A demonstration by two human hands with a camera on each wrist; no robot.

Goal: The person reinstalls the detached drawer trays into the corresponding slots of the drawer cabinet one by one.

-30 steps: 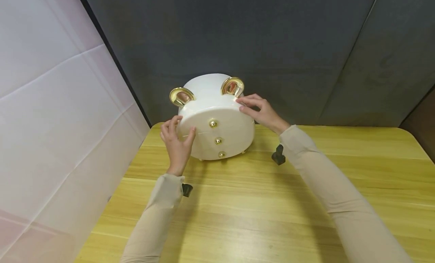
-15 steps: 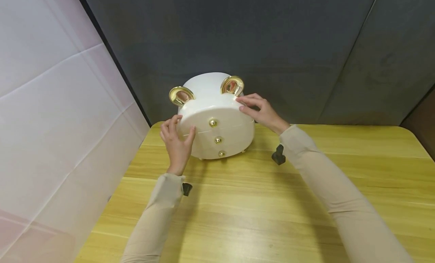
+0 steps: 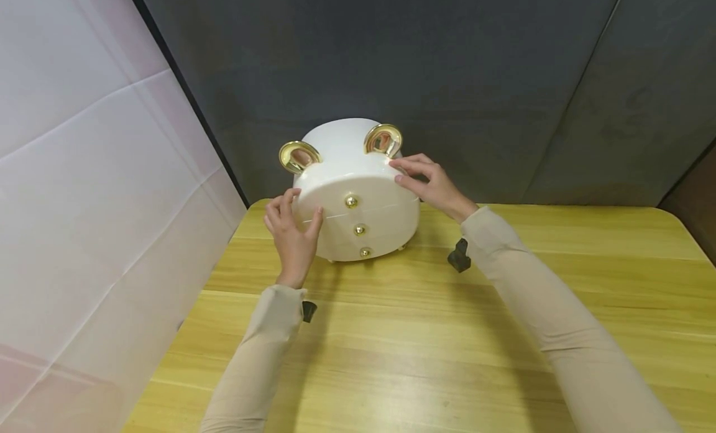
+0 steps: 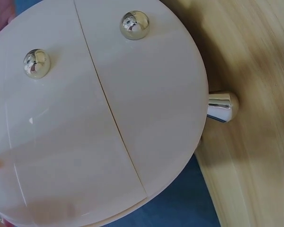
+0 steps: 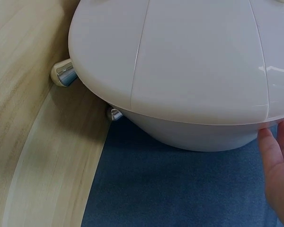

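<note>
A white round drawer box (image 3: 358, 203) with gold knobs (image 3: 351, 202) stands at the far edge of the wooden counter (image 3: 447, 333). The left hand (image 3: 291, 237) and right hand (image 3: 427, 184) press its sides, fingers fairly straight, hands apart.

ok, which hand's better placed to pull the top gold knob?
Probably left. The left hand lies on the white box front, beside the top gold knob; the right hand holds the far side edge.

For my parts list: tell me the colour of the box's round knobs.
Shiny gold knobs; clearest in the left wrist view.
</note>
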